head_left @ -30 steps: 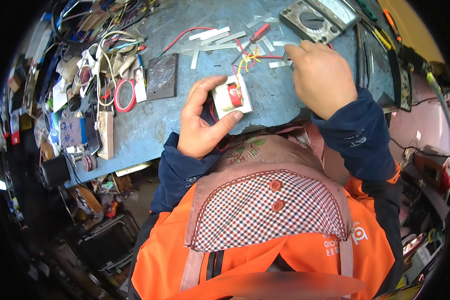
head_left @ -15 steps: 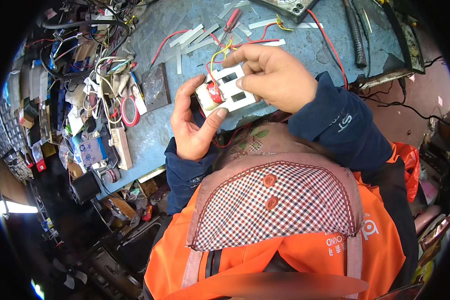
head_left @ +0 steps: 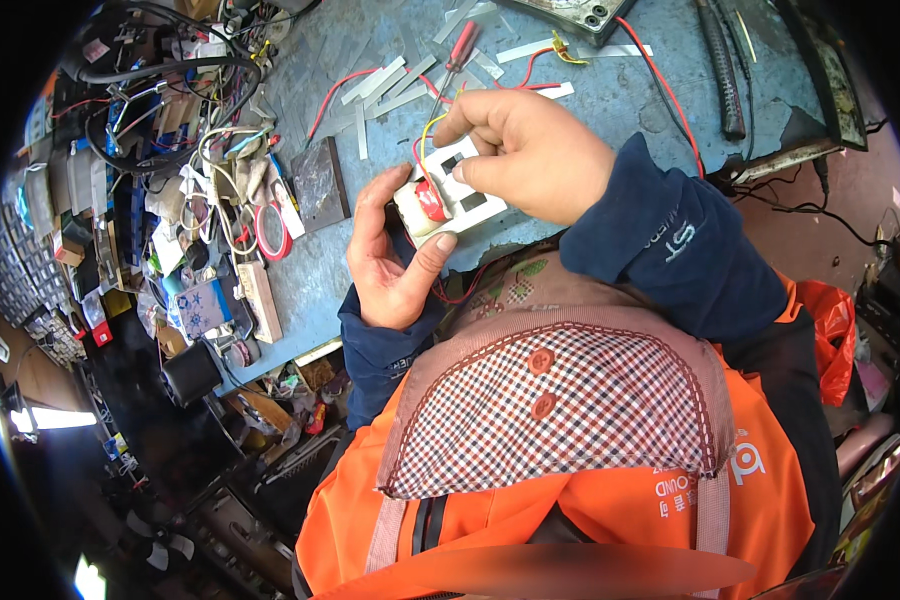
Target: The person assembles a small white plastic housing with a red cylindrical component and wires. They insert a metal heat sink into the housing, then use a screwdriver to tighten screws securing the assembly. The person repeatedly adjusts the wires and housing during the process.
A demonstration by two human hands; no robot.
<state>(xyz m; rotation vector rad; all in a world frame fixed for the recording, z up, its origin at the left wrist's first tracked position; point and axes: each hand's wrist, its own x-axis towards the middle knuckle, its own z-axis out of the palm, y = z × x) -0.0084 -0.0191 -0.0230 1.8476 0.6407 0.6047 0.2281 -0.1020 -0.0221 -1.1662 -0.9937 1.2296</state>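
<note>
White lettering and a rounded logo point(head_left: 746, 460), upside down in this view, stand on the orange jacket point(head_left: 765, 520), with white letters on the navy right sleeve point(head_left: 660, 235) and smaller, barely legible ones on the navy left sleeve point(head_left: 385, 350).

Your grip holds a white frame point(head_left: 485, 212) with dark openings, a red wrap point(head_left: 430, 203) and a yellow wire point(head_left: 426, 138). Beyond the grip — screwdriver point(head_left: 462, 42) handle red, tabletop point(head_left: 610, 110) scuffed blue. Nearer you — apron panel point(head_left: 550, 435) checked dark blue, red and white; jacket point(head_left: 340, 520) orange; sleeve ends point(head_left: 660, 245) navy.
</note>
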